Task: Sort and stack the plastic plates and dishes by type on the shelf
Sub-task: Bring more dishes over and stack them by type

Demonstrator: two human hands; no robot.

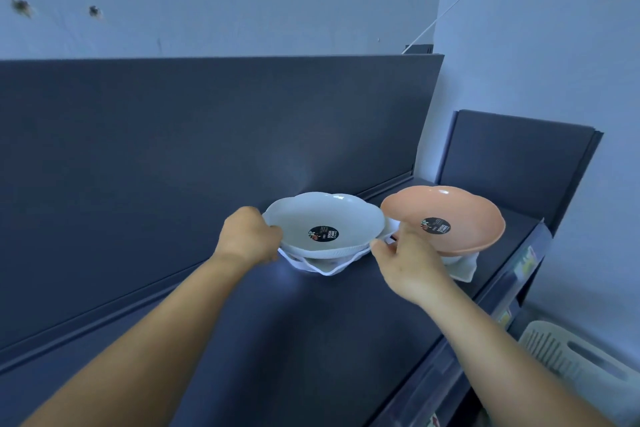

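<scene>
A pale grey flower-shaped dish (325,215) with a round black sticker sits on top of white wavy-edged plates (327,269) on the dark shelf (311,340). My left hand (247,237) grips the grey dish at its left rim. My right hand (407,267) holds the right edge of the same pile, fingers curled at the rim. Beside it on the right, an orange flower-shaped dish (446,215) with the same sticker rests on other white dishes (464,269), mostly hidden beneath it.
The shelf has a tall dark back panel (207,149) and a dark side panel (512,163) at the right end. The shelf's front edge carries price labels (523,263). Below right stands a beige slotted plastic basket (581,364).
</scene>
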